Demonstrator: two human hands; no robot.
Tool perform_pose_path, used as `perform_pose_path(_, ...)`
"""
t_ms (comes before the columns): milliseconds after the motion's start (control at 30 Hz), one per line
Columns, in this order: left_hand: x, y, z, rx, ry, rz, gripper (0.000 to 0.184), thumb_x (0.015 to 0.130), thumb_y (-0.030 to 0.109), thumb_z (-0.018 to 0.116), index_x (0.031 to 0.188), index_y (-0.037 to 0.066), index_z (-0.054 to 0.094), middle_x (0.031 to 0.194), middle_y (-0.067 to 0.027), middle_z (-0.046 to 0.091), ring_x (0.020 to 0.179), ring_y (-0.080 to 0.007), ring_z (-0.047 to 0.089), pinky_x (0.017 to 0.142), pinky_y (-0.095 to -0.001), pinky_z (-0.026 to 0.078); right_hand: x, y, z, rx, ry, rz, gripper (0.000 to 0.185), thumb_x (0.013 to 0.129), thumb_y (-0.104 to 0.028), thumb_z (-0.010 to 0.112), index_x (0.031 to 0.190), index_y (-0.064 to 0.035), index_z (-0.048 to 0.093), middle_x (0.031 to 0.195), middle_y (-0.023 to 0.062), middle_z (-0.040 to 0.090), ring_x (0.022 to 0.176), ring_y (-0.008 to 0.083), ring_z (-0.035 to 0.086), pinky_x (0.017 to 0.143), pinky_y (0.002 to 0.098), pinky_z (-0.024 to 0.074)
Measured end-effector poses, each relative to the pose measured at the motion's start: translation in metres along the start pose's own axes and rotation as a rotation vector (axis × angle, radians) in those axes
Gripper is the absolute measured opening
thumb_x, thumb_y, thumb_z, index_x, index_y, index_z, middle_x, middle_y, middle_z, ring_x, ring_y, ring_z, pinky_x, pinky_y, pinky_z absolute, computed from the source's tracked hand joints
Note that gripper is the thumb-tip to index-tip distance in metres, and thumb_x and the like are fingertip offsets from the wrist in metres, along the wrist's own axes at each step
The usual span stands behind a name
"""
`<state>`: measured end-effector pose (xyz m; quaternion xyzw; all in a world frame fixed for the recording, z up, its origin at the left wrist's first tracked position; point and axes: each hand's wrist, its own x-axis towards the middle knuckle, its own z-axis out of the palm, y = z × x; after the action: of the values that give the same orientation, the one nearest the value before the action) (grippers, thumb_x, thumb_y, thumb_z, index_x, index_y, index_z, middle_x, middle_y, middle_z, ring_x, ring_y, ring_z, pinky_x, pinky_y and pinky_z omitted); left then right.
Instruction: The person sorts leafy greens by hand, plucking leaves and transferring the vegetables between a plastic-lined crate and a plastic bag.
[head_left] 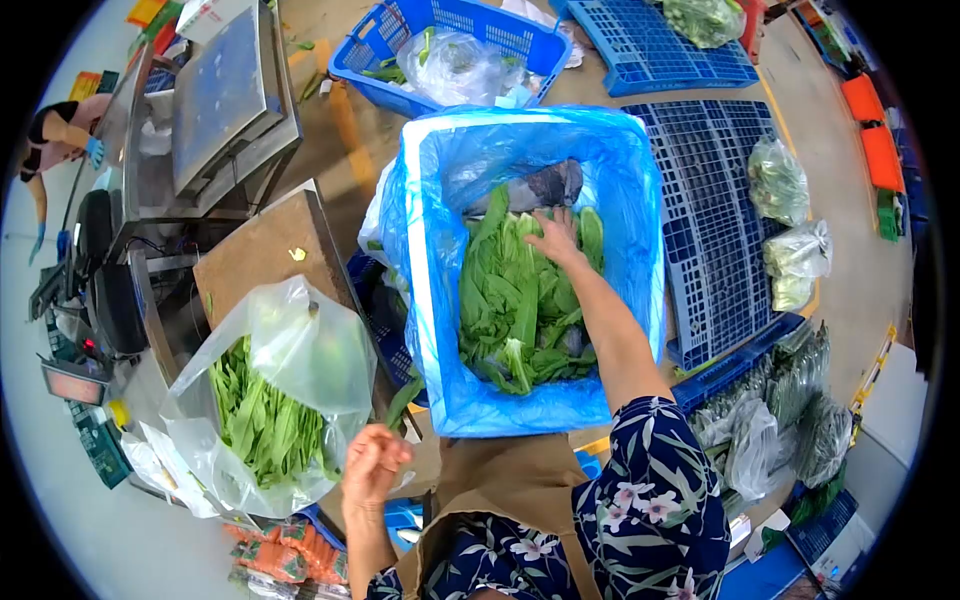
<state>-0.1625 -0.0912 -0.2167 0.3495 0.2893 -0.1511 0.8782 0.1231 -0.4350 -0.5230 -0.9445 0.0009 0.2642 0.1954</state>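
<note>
Long greens (525,300) with pale stems lie loosely heaped in a white-rimmed box (418,330) lined with blue plastic, the right hand's (558,238) fingers spread over their far end. Left of it, a clear bag (305,330) of bunched, narrow leaves (265,420) lies just beside the left hand (373,465).

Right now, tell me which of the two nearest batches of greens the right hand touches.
The loose greens in the blue-lined box: the right hand is on them. The other batch lies inside the clear bag.
</note>
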Motion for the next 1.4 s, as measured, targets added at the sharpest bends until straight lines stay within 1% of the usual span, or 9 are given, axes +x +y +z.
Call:
perform_pose_path(200,0.045,-0.041,0.028,-0.117,0.049,-0.164,0.032,0.089,0.026,0.065,0.11,0.003,0.059,0.081,-0.0088,0.061,0.083,-0.0259,0.061,0.077,-0.0372,0.048,0.049,0.0,0.022,-0.065,-0.118,0.14,0.074,0.077,-0.055,0.068,0.139,-0.0214,0.045,0.147,0.0269,0.026,0.139,0.0473,0.009,0.108,0.0673,0.0019)
perform_pose_path(400,0.089,-0.04,0.05,0.01,0.019,-0.138,0.024,0.093,0.014,0.059,0.111,-0.001,0.059,0.083,-0.0081,0.061,0.081,-0.0204,0.059,0.077,-0.0345,0.048,0.034,-0.007,0.022,0.083,0.019,0.14,0.069,0.069,-0.048,0.077,0.125,-0.0132,0.056,0.143,0.0254,0.029,0.136,0.0457,0.015,0.105,0.0692,0.003)
perform_pose_path(533,0.179,-0.078,0.043,0.869,-0.088,-0.015,0.032,0.085,0.01,0.068,0.113,0.0,0.058,0.094,-0.007,0.064,0.085,-0.0154,0.061,0.074,-0.0278,0.05,-0.062,-0.026,0.013,0.279,0.418,-0.04,0.055,0.059,-0.027,0.084,0.103,-0.0063,0.06,0.133,0.0258,0.034,0.123,0.0454,0.033,0.105,0.0573,0.025)
perform_pose_path(600,0.224,-0.098,0.058,1.413,-0.211,0.216,0.068,0.073,0.014,0.077,0.132,0.006,0.044,0.119,-0.0193,0.056,0.111,-0.0336,0.056,0.093,-0.0343,0.046,-0.104,-0.029,0.018,0.262,0.53,-0.168,0.052,0.057,-0.018,0.085,0.1,-0.0055,0.059,0.132,0.0268,0.034,0.12,0.0459,0.037,0.101,0.0533,0.0325)
perform_pose_path(667,0.25,-0.13,0.061,1.728,-0.29,0.102,0.094,0.068,0.014,0.08,0.144,0.012,0.026,0.143,-0.0185,0.038,0.134,-0.0358,0.034,0.107,-0.0516,0.031,-0.144,-0.038,0.016,0.262,0.609,-0.261,0.05,0.055,-0.01,0.085,0.097,-0.0053,0.059,0.131,0.0272,0.034,0.119,0.0464,0.04,0.098,0.0514,0.0371)
perform_pose_path(1033,0.161,-0.113,0.101,1.007,-0.663,0.666,0.07,0.066,0.016,0.079,0.126,0.0,0.048,0.131,-0.0195,0.05,0.128,-0.0402,0.042,0.108,-0.0495,0.031,-0.323,-0.106,-0.098,0.402,0.759,-0.716,0.044,0.064,-0.006,0.082,0.099,-0.0126,0.056,0.128,0.0233,0.037,0.12,0.0477,0.041,0.098,0.0591,0.0363)
perform_pose_path(1067,0.149,-0.099,0.106,0.943,-0.674,0.707,0.069,0.066,0.016,0.08,0.126,0.0,0.048,0.13,-0.0192,0.051,0.127,-0.0404,0.043,0.108,-0.0492,0.032,-0.336,-0.105,-0.107,0.46,0.671,-0.842,0.063,0.065,-0.022,0.086,0.118,-0.014,0.052,0.135,0.0251,0.032,0.126,0.0474,0.036,0.102,0.0582,0.0323)
perform_pose_path(1200,0.111,-0.055,0.137,1.007,-0.644,0.901,0.077,0.063,0.023,0.085,0.126,0.001,0.047,0.131,-0.0188,0.047,0.128,-0.0373,0.042,0.109,-0.0492,0.03,-0.357,-0.107,-0.163,0.251,0.686,-0.647,0.123,0.054,-0.051,0.087,0.145,-0.0051,0.019,0.148,0.0259,0.014,0.136,0.0454,0.021,0.11,0.0538,0.0227)
perform_pose_path(1400,0.048,-0.071,0.228,1.241,-0.275,0.794,0.093,0.065,0.03,0.083,0.135,-0.005,0.033,0.136,-0.0245,0.035,0.129,-0.0395,0.035,0.106,-0.0492,0.03,-0.328,-0.099,-0.127,1.058,0.253,-0.444,0.103,0.064,-0.044,0.079,0.144,-0.0064,0.026,0.146,0.0189,0.03,0.132,0.038,0.033,0.109,0.0488,0.029)
